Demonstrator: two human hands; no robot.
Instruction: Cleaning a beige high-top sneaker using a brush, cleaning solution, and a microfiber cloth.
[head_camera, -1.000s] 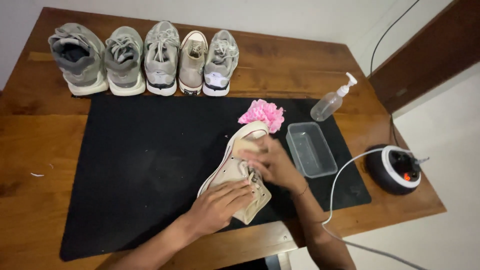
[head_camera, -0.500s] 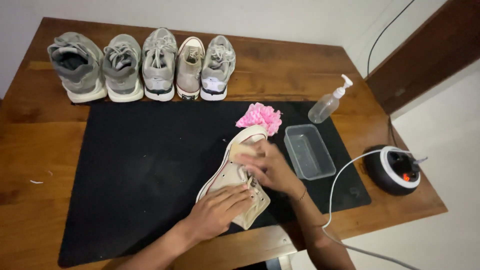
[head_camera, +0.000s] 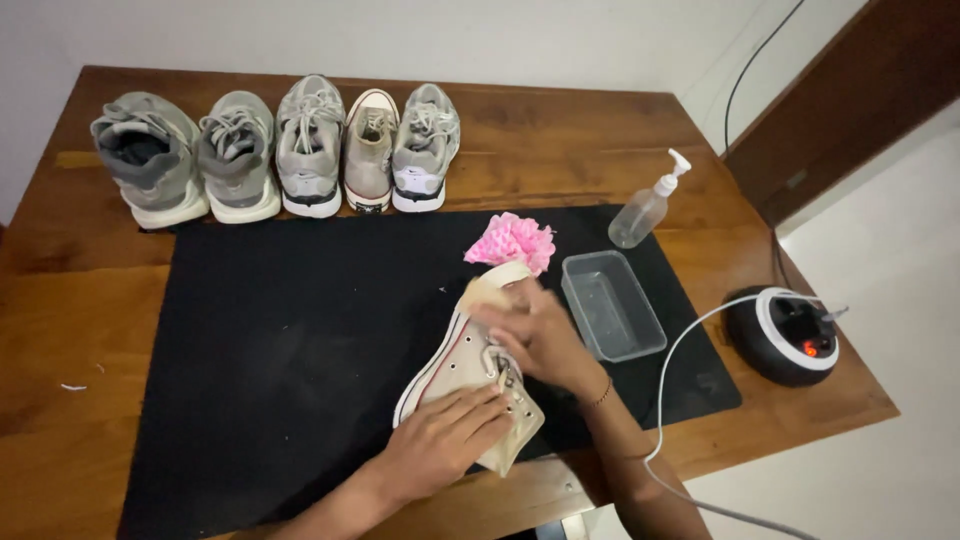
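The cream high-top sneaker (head_camera: 468, 385) lies near-centre on the black mat (head_camera: 280, 350), barely shifted. The left hand (head_camera: 445, 440) stays flat on its ankle, grip open; the right hand (head_camera: 535, 335) has moved slightly over the toe, fingers loosely curled, beside the clear tray (head_camera: 612, 305).

One head-worn camera looks steeply down (from close above) at the wooden table (head_camera: 90, 330).

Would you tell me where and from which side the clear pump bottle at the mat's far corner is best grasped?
Grip the pump bottle around its clear body, below the white pump head, coming from its right side. It stands upright but looks tilted in this view, the nozzle points right and up, and the plastic tray sits close in front, so that side looks freest.
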